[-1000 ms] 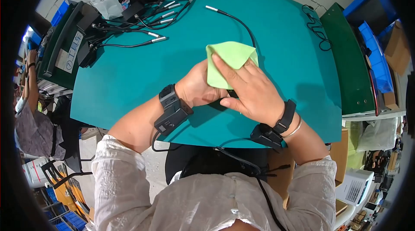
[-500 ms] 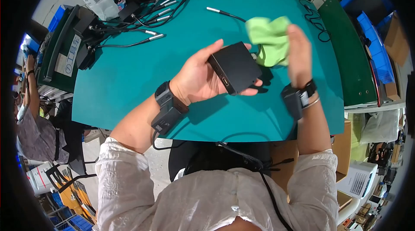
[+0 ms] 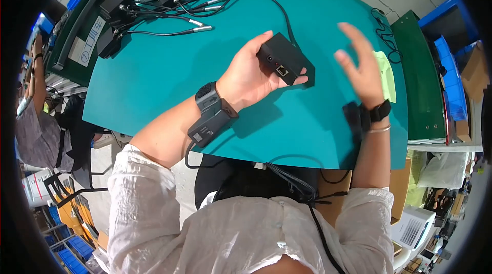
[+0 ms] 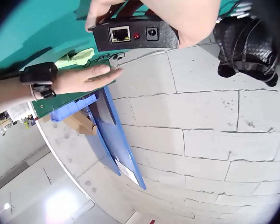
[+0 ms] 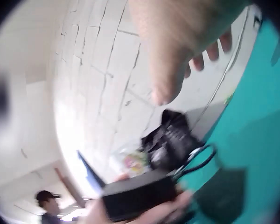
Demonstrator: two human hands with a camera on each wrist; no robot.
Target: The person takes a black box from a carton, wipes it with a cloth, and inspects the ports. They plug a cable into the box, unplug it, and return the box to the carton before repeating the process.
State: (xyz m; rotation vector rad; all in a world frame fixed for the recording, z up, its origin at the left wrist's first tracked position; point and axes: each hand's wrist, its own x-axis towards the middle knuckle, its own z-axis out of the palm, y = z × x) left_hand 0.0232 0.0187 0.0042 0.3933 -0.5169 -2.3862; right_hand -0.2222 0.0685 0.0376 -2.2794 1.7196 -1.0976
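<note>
My left hand (image 3: 243, 76) holds a small black box (image 3: 283, 56) over the table, thumb along one side and fingertips showing past the other. The box is tilted, its port face toward me. In the left wrist view that face shows a network port (image 4: 120, 34), a small red part (image 4: 136, 36) and a round power socket (image 4: 152, 33). A black cable (image 3: 283, 11) with a silver plug runs behind the box. My right hand (image 3: 365, 71) is off to the right in the air, fingers extended, holding nothing. The light green cloth (image 3: 387, 76) lies beyond it on the table.
Several black boxes with silver-tipped cables (image 3: 177, 30) lie at the back left of the green table (image 3: 205, 130). A thin black cable (image 3: 382, 33) lies at the far right, beside a green panel (image 3: 417, 79) and blue bins (image 3: 451, 89). A black bag (image 4: 247, 46) stands at the back.
My right hand wiped with the green cloth over the box, drew away rightward and let the cloth go on the table. My left hand has tilted the box, bringing its port face into view.
</note>
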